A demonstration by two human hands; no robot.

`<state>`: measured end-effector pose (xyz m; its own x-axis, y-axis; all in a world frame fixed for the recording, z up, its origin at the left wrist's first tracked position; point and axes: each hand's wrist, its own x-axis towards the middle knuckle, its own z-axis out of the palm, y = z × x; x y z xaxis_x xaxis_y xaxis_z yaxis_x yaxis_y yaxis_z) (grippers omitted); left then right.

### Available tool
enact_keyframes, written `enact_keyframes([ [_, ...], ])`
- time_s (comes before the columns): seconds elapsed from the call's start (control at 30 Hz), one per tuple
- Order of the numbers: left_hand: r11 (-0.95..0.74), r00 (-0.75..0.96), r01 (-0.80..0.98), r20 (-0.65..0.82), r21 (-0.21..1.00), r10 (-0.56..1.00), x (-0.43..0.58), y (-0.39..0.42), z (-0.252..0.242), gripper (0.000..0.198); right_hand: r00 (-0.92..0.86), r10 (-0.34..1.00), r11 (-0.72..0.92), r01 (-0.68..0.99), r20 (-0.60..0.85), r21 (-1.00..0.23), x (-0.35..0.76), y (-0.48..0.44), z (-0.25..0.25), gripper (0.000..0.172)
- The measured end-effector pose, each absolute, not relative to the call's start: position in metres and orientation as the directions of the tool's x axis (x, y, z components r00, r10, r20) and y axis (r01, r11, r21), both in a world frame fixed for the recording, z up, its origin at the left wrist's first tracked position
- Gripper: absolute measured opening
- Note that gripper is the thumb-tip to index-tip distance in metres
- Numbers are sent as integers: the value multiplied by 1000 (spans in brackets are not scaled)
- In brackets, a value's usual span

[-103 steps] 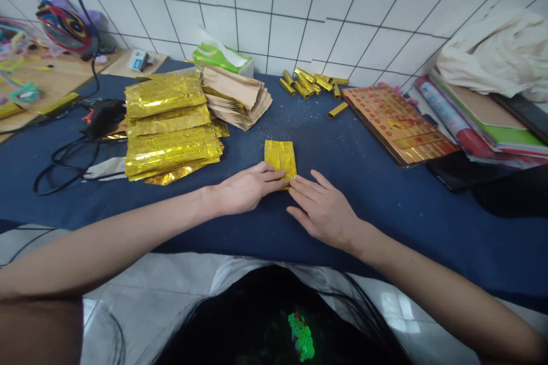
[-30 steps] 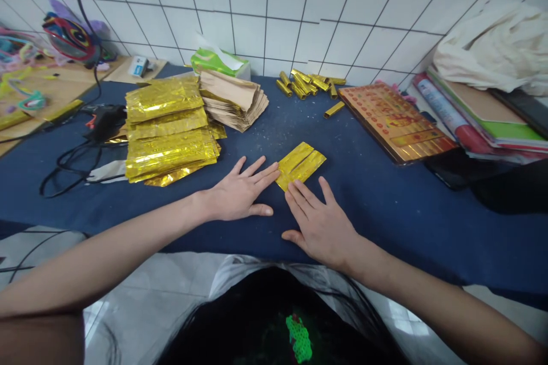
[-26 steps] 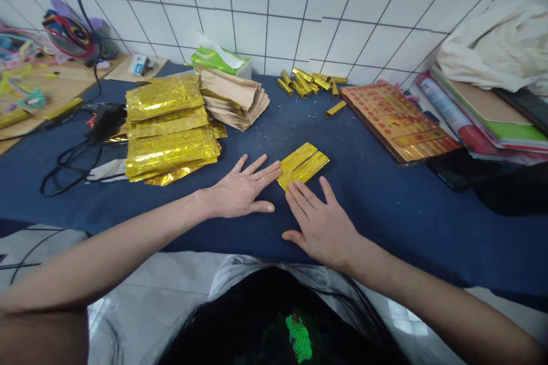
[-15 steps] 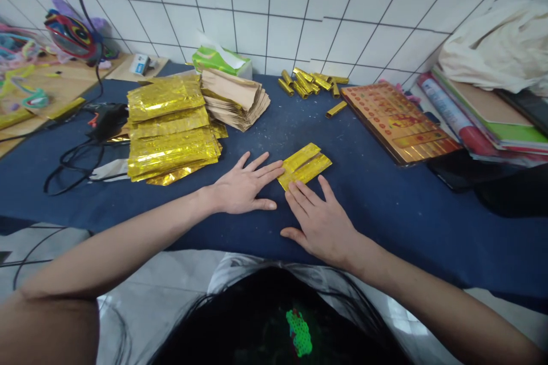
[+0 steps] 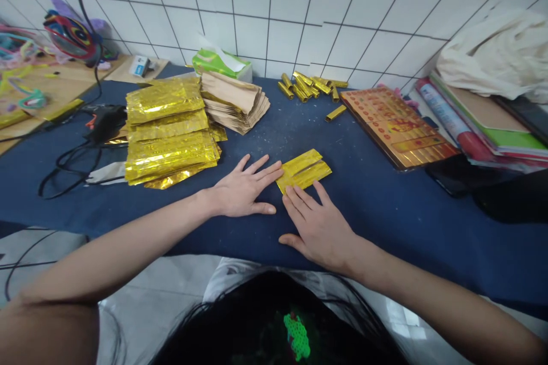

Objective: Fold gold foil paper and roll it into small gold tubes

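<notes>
A folded sheet of gold foil paper (image 5: 309, 170) lies flat on the blue tablecloth (image 5: 385, 228), with a narrow slit between its two folded flaps. My left hand (image 5: 244, 185) rests palm down, fingers spread, its fingertips touching the sheet's left edge. From the front, my right hand (image 5: 314, 219) lies flat with its fingertips on the sheet's lower edge and its thumb held apart. To the left sits a pile of gold foil sheets (image 5: 171, 137), beside a stack of brown paper (image 5: 233, 97). Several small rolled gold tubes (image 5: 303, 88) lie near the wall.
A printed orange-gold pack (image 5: 398, 125) lies at the right, beside stacked books (image 5: 492, 120) under a white cloth (image 5: 496, 57). At the left are a black glue gun (image 5: 105, 122) with its cord and a wooden board (image 5: 55, 80). A green tissue pack (image 5: 222, 63) stands against the tiled wall.
Both hands stay on the gold sheet in almost the same pose. The right hand's fingertips have slid very slightly left along its lower edge. The camera view has shifted a little.
</notes>
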<state>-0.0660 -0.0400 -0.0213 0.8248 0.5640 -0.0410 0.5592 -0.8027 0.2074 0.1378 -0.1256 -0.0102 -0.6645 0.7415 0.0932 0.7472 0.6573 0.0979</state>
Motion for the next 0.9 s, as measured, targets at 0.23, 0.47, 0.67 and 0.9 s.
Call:
enact_keyframes([
  [0.23,-799,807,583,13,151,591,-63,-45,-22,84,-692,719,689,722,62,66,131,-120,-9,67],
  [0.47,-810,812,571,54,130,581,-55,-61,-18,73,-679,733,679,734,41,4,131,-122,-8,68],
  [0.67,-820,826,556,21,137,564,-57,-59,-18,80,-741,668,737,644,73,-207,145,-99,9,44],
  [0.9,-841,844,526,46,128,534,-58,-60,-18,75,-696,716,688,693,48,-214,149,-59,3,47],
])
